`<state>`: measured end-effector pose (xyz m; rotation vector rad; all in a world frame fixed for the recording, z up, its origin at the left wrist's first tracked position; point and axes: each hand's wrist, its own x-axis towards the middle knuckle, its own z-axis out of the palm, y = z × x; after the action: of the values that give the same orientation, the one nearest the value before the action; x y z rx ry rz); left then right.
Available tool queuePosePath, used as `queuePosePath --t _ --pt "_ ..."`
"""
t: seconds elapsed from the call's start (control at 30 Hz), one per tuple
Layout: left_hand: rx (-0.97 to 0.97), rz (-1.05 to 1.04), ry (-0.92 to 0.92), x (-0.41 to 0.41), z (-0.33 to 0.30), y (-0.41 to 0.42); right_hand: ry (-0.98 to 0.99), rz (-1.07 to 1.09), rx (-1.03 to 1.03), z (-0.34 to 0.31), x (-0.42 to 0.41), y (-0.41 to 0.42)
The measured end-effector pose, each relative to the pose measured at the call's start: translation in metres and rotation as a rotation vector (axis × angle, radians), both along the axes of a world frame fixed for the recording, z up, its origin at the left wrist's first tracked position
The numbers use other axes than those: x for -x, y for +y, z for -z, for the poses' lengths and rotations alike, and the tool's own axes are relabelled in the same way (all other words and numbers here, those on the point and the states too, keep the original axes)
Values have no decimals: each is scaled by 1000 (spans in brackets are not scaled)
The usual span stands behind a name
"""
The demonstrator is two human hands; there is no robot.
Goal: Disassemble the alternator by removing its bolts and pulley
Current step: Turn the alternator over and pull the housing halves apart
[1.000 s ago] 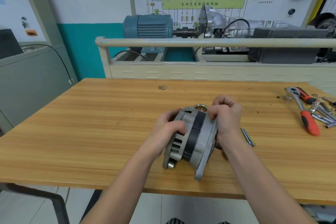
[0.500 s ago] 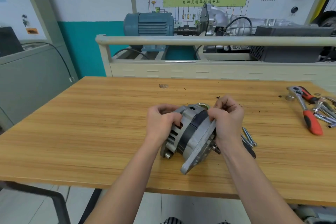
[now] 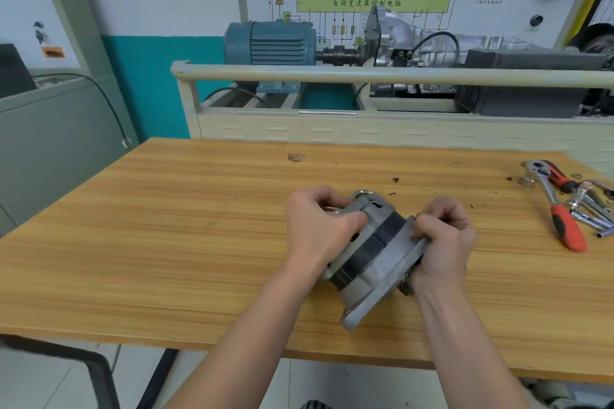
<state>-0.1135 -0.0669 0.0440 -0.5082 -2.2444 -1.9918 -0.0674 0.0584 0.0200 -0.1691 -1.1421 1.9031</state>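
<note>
Table: wooden, carries all items listed

Alternator: near the table's front edge, roughly mid-width, tilted, lower mounting ear toward the front edge; both housing halves and the dark centre band appear joined. Judged stage: tools are out, so bolt removal seems begun or done; housing not yet parted. The pulley side faces away under the right hand, so whether the pulley is off cannot be told

Left hand: fingers curled over the rear housing, gripping it, forearm coming up from the front edge

Right hand: fingers curled round the front housing's rim, thumb on the flange, gripping; pose reads as pulling or twisting the halves apart

Ratchet: red-handled, near the right edge

Loose metal parts: beside the ratchet at the right edge; bolts or sockets, cannot tell which
</note>
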Motion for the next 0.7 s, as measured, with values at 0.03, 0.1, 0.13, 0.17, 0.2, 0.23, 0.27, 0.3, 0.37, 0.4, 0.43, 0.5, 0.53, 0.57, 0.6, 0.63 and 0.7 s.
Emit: queuePosePath --t 0.03,0.1,0.13,0.17,0.2,0.23,0.27,0.3,0.37,0.4,0.43,0.5,0.53,0.57,0.6,0.63,0.7 --pt "13 0 34 -4 0 3 17 -9 34 2 -2 4" --pt "66 6 128 -11 -1 9 55 -28 104 9 -5 10" --pt "98 3 183 -13 -1 12 77 -37 141 12 -5 11" --pt "125 -2 235 -15 -1 14 100 -48 173 16 -4 12" --pt "148 -7 280 -15 -2 15 118 -63 199 18 -3 13" --pt "169 -16 313 -14 -1 16 126 -80 219 20 -1 14" --pt "192 -27 339 -13 -2 17 127 -100 234 22 2 15" --pt "220 -36 364 -12 -2 17 123 -123 250 24 4 16" --pt "303 -36 443 -11 -4 19 109 -180 281 28 7 18" --pt "354 -29 500 -11 -6 20 92 -207 292 32 7 19" --pt "400 -19 554 -11 -7 21 62 -230 291 36 5 20" --pt "457 16 631 -10 -7 21 -26 -274 245 46 0 23" --pt "462 27 661 -9 -6 20 -73 -293 210 50 -3 25" --pt "456 31 686 -9 -5 19 -116 -307 166 52 -6 28" --pt "444 32 703 -8 -4 18 -160 -313 111 53 -9 31" --pt "427 34 715 -8 -2 17 -207 -312 46 52 -12 33" --pt "402 55 720 -9 0 13 -307 -287 -105 47 -17 37"
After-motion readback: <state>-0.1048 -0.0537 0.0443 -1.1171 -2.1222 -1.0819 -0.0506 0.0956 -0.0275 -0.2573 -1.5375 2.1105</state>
